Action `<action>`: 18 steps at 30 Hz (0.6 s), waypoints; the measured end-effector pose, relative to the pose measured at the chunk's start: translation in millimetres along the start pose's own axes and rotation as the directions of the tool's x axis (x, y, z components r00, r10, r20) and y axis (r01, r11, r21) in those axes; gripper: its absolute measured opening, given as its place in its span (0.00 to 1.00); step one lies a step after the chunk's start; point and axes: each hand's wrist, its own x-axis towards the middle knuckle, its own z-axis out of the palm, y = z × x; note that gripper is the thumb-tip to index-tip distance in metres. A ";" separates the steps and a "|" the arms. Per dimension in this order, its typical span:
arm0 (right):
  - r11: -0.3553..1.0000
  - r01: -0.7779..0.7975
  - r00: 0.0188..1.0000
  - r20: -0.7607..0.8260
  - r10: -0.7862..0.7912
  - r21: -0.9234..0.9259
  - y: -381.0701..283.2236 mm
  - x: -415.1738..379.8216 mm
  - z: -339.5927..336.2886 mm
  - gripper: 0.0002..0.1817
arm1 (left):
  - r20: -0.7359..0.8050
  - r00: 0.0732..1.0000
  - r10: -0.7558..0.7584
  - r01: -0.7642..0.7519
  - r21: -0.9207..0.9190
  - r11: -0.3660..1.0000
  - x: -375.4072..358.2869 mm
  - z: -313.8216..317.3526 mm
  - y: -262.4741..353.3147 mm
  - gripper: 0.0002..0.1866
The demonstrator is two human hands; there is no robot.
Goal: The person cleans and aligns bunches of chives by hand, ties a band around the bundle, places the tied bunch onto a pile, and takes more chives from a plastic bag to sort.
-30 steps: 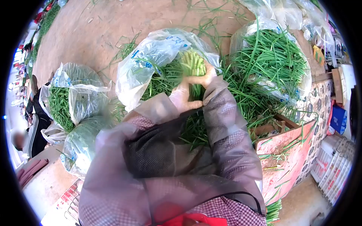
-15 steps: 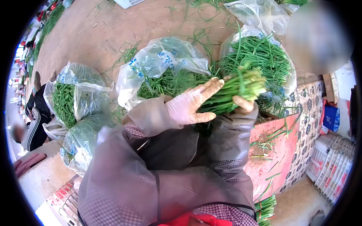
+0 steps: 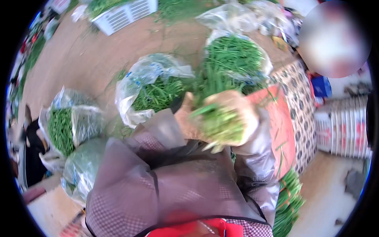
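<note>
A bunch of garlic chives point(image 3: 223, 125), its pale cut ends turned towards me, is in front of my chest, smeared by motion. My right hand point(image 3: 245, 108), gloved, wraps round it from the right. On the left side of the bunch is my left hand point(image 3: 188, 120), one digit pointing up; its other fingers are blurred or hidden. Just beyond the hands stands an open plastic bag of loose chives point(image 3: 237, 55). Another open bag point(image 3: 128, 102) with chives lies left of it.
Farther left are a bag of greens point(image 3: 61, 128) and a closed-looking bag point(image 3: 85, 164). A reddish board point(image 3: 282, 134) lies at my right, with tied chives point(image 3: 290, 203) below it. White stacked crates point(image 3: 341, 128) stand far right; a white basket point(image 3: 125, 19) is at the back.
The bunch has come closer to my body and turned, its cut ends now facing me. My left hand was flat against it and has moved down and left. The camera view has shifted.
</note>
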 end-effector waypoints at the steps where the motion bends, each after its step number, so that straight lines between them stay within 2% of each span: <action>1: 0.929 0.147 0.944 0.329 -0.028 -0.341 2.0 7.3 14.8 0.34 | -0.038 0.999 0.017 -0.016 0.028 0.999 -1.2 -0.7 -3.0 0.36; 2: 0.671 0.517 0.751 0.658 -0.057 -0.532 3.9 14.5 29.5 0.40 | -0.083 0.996 0.019 -0.011 0.086 0.996 -4.0 -0.5 -5.4 0.36; 3: 0.447 0.795 0.490 0.868 -0.075 -0.410 5.6 21.2 44.2 0.47 | -0.119 0.993 0.028 -0.011 0.142 0.990 -8.6 1.6 -7.2 0.35; 4: 0.327 0.836 0.499 0.859 -0.119 -0.441 7.1 2.4 53.3 0.46 | -0.154 0.987 0.034 -0.004 0.194 0.981 -12.7 2.7 -9.8 0.35; 6: 0.184 0.871 0.487 0.848 -0.209 -0.455 0.8 -14.4 64.5 0.32 | -0.214 0.976 0.050 0.013 0.286 0.958 -22.1 5.4 -15.8 0.34; 10: 0.016 0.845 0.521 0.817 -0.248 -0.534 14.4 -42.3 66.4 0.33 | -0.292 0.954 0.063 0.063 0.403 0.913 -38.0 7.8 -26.1 0.32; 12: -0.142 0.737 0.575 0.723 -0.383 -0.661 17.2 -53.2 70.8 0.34 | -0.319 0.946 0.063 0.088 0.438 0.895 -43.5 7.8 -31.0 0.31; 13: -0.117 0.676 0.654 0.666 -0.359 -0.727 9.8 -64.0 70.8 0.34 | -0.329 0.942 0.062 0.100 0.453 0.886 -44.9 7.9 -32.6 0.31; 14: -0.178 0.589 0.697 0.607 -0.382 -0.788 1.9 -77.7 69.4 0.38 | -0.327 0.943 0.057 0.110 0.469 0.877 -45.0 8.0 -33.8 0.30; 16: -0.031 0.499 0.803 0.476 -0.359 -0.866 0.2 -93.7 51.2 0.50 | -0.329 0.943 0.050 0.122 0.481 0.868 -45.2 11.6 -37.0 0.29; 18: 0.073 0.331 0.731 0.207 -0.650 -0.941 2.7 -97.7 31.9 0.57 | -0.317 0.947 0.044 0.120 0.478 0.870 -41.7 17.5 -40.3 0.29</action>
